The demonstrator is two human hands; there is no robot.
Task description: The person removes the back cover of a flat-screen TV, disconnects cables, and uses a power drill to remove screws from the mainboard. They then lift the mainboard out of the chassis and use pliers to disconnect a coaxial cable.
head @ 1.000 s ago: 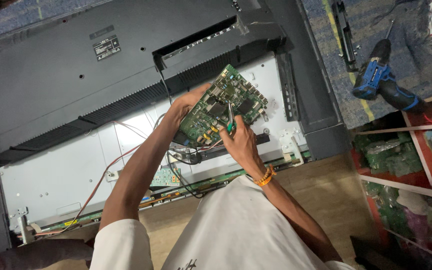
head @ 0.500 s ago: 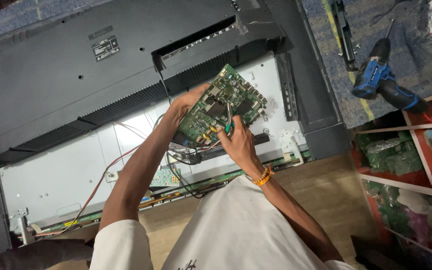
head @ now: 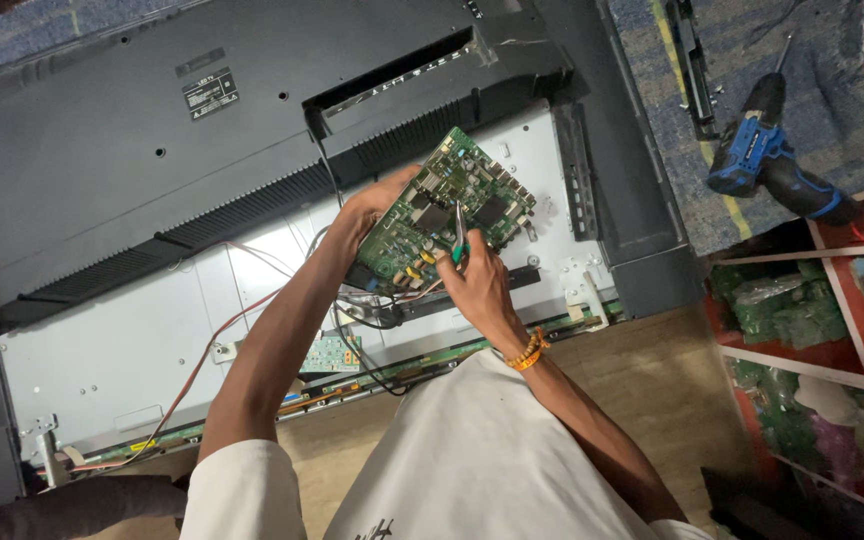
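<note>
Board: green circuit board (head: 449, 217), held tilted in the air above the opened television (head: 182, 170), over its bare metal panel.
Left hand: left hand (head: 367, 213) grips the board's left edge, fingers closed around it.
Right hand: right hand (head: 474, 283) under the board's lower edge, fingers pinched on a thin tool (head: 460, 232) whose tip touches the board.
Wires: red and black wires (head: 252, 310) trail across the panel.
Drill: blue drill (head: 767, 160) on the carpet, well apart.

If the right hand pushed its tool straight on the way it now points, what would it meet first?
The right hand holds a thin green-handled tool, tip already at the green circuit board that the left hand holds. The board comes first; whether it already touches is unclear.
</note>
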